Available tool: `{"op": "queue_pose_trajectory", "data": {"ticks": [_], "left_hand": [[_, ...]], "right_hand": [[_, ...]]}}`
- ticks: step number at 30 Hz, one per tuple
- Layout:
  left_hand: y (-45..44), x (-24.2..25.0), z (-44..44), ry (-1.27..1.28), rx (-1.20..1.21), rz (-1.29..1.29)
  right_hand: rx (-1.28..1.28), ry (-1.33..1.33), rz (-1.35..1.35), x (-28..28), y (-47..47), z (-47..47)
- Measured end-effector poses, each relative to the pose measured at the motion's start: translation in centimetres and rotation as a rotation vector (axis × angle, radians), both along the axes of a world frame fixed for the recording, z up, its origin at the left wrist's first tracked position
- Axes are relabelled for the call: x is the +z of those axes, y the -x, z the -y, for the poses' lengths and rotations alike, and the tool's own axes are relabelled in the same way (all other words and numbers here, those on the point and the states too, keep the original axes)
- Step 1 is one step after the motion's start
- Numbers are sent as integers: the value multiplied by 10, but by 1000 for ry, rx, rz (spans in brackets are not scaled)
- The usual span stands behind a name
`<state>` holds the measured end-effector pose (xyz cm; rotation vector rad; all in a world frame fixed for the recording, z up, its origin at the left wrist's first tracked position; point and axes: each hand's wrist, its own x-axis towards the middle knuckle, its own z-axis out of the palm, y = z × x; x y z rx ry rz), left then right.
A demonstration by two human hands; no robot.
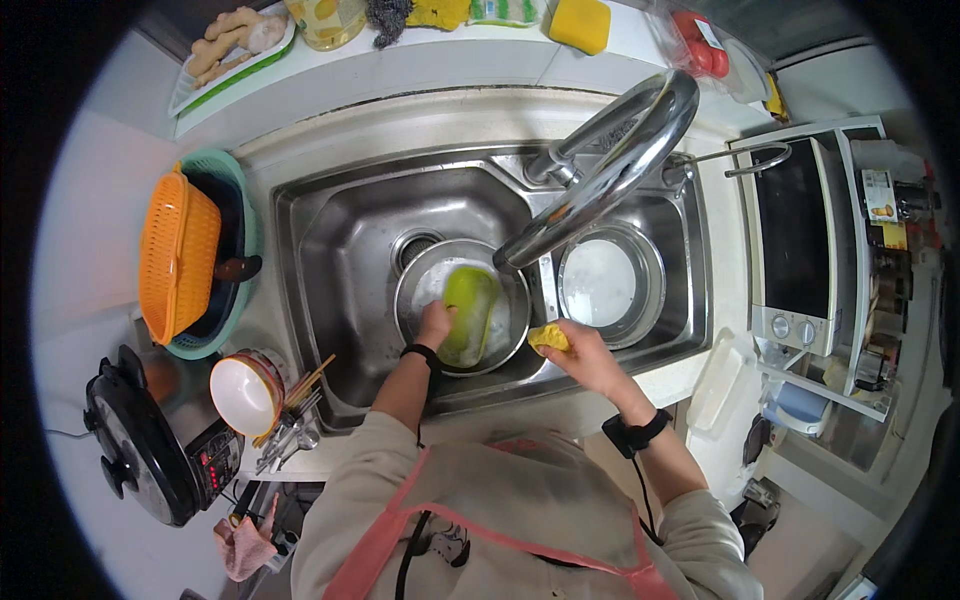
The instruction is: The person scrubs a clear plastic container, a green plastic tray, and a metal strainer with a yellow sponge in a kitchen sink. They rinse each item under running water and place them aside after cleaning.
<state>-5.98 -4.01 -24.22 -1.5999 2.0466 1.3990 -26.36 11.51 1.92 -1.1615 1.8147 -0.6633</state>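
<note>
My left hand [437, 324] grips the left edge of a green plastic dish [472, 307], which lies tilted in a round metal basin [523, 330] of soapy water in the larger sink bowl. A crumpled yellow cloth or sponge [550, 337] is held in my right hand [581, 356], just off the basin's right rim. Beyond it, in the smaller sink bowl, stands a metal pot [654, 292] with a white round thing or whitish liquid [600, 281] inside; which of these I cannot tell. The fingertips of my left hand are partly hidden by the dish.
A chrome faucet [600, 180] arches over the basin. Left of the sink are an orange basket [176, 255], stacked bowls [244, 394], chopsticks with cutlery [292, 427] and a black electric cooker [142, 442]. A yellow sponge [580, 26] lies on the ledge; a microwave [795, 240] stands right.
</note>
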Motion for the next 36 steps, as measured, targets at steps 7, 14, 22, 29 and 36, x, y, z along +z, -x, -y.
{"op": "queue_pose_trajectory", "data": {"ticks": [7, 14, 22, 29, 36], "left_hand": [[-3, 7, 2, -638, 525, -429], [7, 62, 18, 54, 199, -520], [-3, 131, 6, 824, -196, -741], [-20, 163, 8, 1190, -375, -773], [-26, 179, 3, 622, 72, -792]], "right_hand": [[-45, -30, -48, 9, 2, -5], [-21, 23, -76, 20, -8, -7], [65, 139, -98, 41, -22, -10], [125, 197, -140, 45, -33, -20], [116, 364, -143, 39, -44, -31]]}}
